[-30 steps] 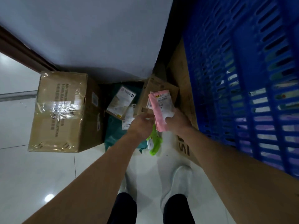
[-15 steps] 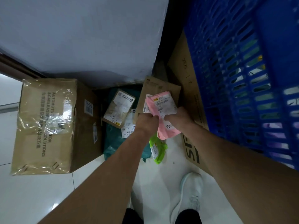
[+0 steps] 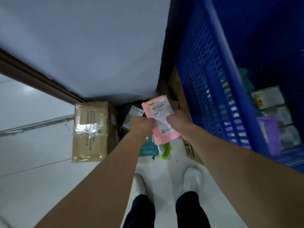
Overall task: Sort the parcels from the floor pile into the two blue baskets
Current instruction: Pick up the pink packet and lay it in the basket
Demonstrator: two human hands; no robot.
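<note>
A pink parcel (image 3: 158,112) with a white shipping label is held upright in front of me. My left hand (image 3: 143,126) grips its left edge and my right hand (image 3: 178,120) grips its right edge. Below it on the floor lie a lime-green pouch (image 3: 165,149), a teal bag (image 3: 146,149) and a small brown box with a label (image 3: 134,113). One blue basket (image 3: 213,89) stands at the right, with a purple parcel (image 3: 268,134) and white-labelled parcels (image 3: 268,97) inside. No second basket is in view.
A large taped cardboard box (image 3: 91,130) stands on the white tile floor at the left, against the wall (image 3: 92,46). A flat brown carton (image 3: 189,148) leans under the basket. My two white shoes (image 3: 191,180) stand just behind the pile.
Both hands have lifted the pink parcel higher above the pile. My view has shifted, so the basket's inside with its parcels now shows.
</note>
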